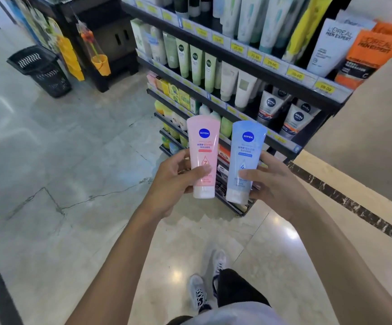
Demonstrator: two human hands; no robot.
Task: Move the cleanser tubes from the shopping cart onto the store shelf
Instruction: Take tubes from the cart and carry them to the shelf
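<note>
Head view: carry step, judged midway. Left hand (pixel 173 177) gripped pink tube (pixel 203 158), right hand (pixel 268 181) gripped blue tube (pixel 245 160); both upright, caps down, held in air before shelf (pixel 284 146), touching nothing else. Next move likely needs reach to free slot beside Nivea tubes (pixel 293 120), tubes stood cap-down. Marble floor (pixel 73 160) glossy; black basket (pixel 41 70) stood well apart by rack.

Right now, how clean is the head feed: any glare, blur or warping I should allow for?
Head view: pink Nivea tube and blue Nivea tube read sharp; upper shelf products are soft; lamp glare spots the floor tiles; wide-angle bending skews the shelf edges.
</note>
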